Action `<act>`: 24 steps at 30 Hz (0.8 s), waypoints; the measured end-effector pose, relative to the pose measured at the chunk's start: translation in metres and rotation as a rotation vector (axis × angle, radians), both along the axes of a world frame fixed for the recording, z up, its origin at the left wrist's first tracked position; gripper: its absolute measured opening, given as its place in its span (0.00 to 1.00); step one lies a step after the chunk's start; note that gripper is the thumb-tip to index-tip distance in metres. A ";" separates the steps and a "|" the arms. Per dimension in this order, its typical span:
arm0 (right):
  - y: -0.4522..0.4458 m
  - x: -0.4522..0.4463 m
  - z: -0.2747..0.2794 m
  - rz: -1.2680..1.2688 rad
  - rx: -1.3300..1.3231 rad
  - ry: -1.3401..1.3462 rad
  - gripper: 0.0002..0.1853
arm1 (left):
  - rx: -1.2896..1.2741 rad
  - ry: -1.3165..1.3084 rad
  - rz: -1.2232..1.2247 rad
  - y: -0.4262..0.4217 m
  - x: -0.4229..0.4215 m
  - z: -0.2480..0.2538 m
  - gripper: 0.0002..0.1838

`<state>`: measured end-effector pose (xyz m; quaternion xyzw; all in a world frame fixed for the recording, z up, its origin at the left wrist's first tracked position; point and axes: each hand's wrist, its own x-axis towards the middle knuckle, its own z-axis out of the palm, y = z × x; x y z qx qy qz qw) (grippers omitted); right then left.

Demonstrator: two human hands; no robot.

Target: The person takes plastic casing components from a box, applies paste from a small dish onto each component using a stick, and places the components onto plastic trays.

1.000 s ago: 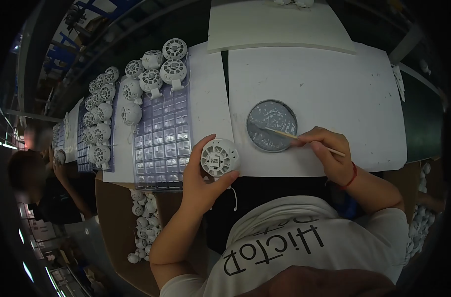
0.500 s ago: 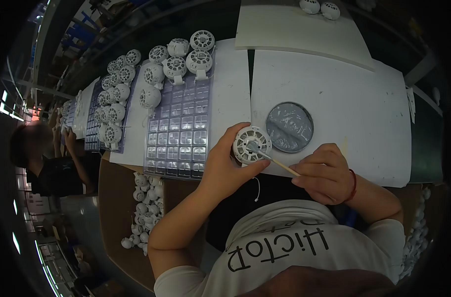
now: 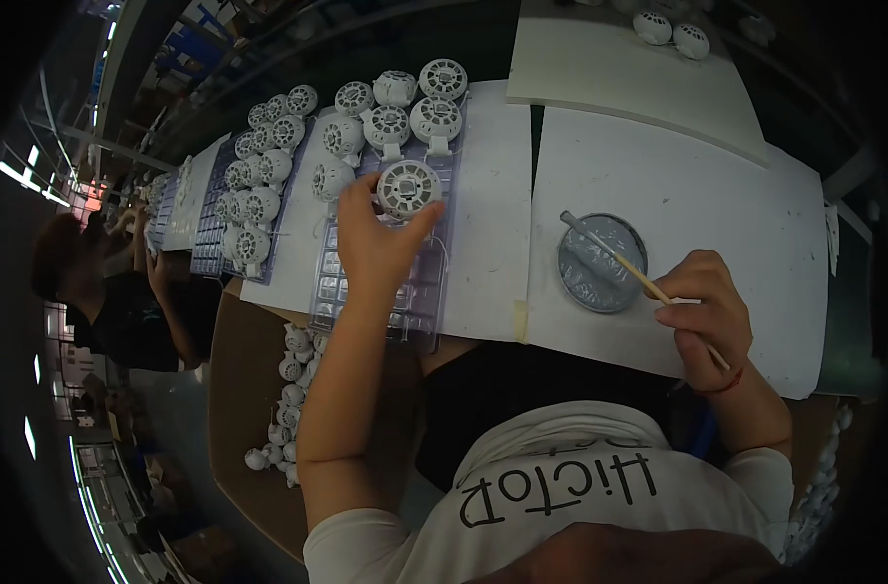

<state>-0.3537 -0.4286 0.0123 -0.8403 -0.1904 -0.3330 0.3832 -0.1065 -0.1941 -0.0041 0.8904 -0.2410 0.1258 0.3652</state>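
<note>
My left hand (image 3: 378,238) grips a round white slotted housing (image 3: 409,188) with a grey patch at its centre. It holds this over the clear plastic tray (image 3: 420,292), just in front of several similar white housings (image 3: 388,125) on the tray's far part. In my right hand (image 3: 705,316) is a brush (image 3: 619,261) with a light wooden handle, its fingers closed round it. The brush's grey tip lies over the left rim of a round dish of grey paste (image 3: 603,277); whether it touches the dish I cannot tell.
Another tray (image 3: 208,238) with white housings stands to the left. Beyond it a co-worker (image 3: 123,302) sits. A pale board (image 3: 639,83) bearing two housings lies at the back right. Below the table edge, a cardboard box (image 3: 244,389) contains more white parts.
My left hand has carried the white housing left and away from me, over the tray. The brush has come off the housing and moved to the paste dish.
</note>
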 end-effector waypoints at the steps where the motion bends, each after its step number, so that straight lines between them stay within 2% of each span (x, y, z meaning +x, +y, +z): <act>1: -0.002 0.000 0.000 -0.024 0.004 -0.014 0.14 | -0.003 -0.005 0.008 0.002 0.015 0.000 0.36; 3: -0.003 0.001 -0.001 -0.043 0.007 -0.031 0.14 | 0.067 0.012 0.166 0.006 0.038 -0.001 0.36; 5: -0.004 0.001 -0.003 -0.073 0.011 -0.037 0.12 | 0.139 -0.035 0.218 0.010 0.053 -0.010 0.36; 7: -0.004 0.001 -0.003 -0.080 -0.004 -0.041 0.12 | 0.451 -0.374 0.234 0.012 0.057 -0.014 0.34; 8: -0.003 0.002 -0.004 -0.089 -0.018 -0.044 0.11 | 0.450 -0.371 0.242 0.013 0.058 -0.016 0.34; 10: -0.002 0.004 -0.004 -0.087 -0.028 -0.051 0.10 | 0.485 -0.591 0.229 0.013 0.054 -0.016 0.32; 14: 0.000 0.007 -0.002 -0.081 -0.050 -0.053 0.08 | 0.579 -0.543 0.273 0.014 0.051 -0.010 0.30; 17: 0.003 0.008 -0.003 -0.083 -0.054 -0.076 0.08 | 0.569 -0.586 0.246 0.025 0.052 -0.006 0.31; 19: 0.003 0.005 -0.002 -0.084 -0.058 -0.066 0.08 | 0.339 -0.707 0.217 0.047 0.053 0.000 0.33; 21: -0.002 0.000 -0.006 -0.044 -0.053 -0.042 0.09 | 0.169 -0.723 0.215 0.086 0.054 0.013 0.29; 23: -0.013 -0.007 -0.020 -0.106 -0.069 -0.025 0.14 | 0.016 -0.776 0.266 0.138 0.052 0.021 0.23; 24: -0.018 -0.010 -0.024 -0.127 -0.068 -0.009 0.15 | -0.044 -0.719 0.331 0.169 0.048 0.020 0.22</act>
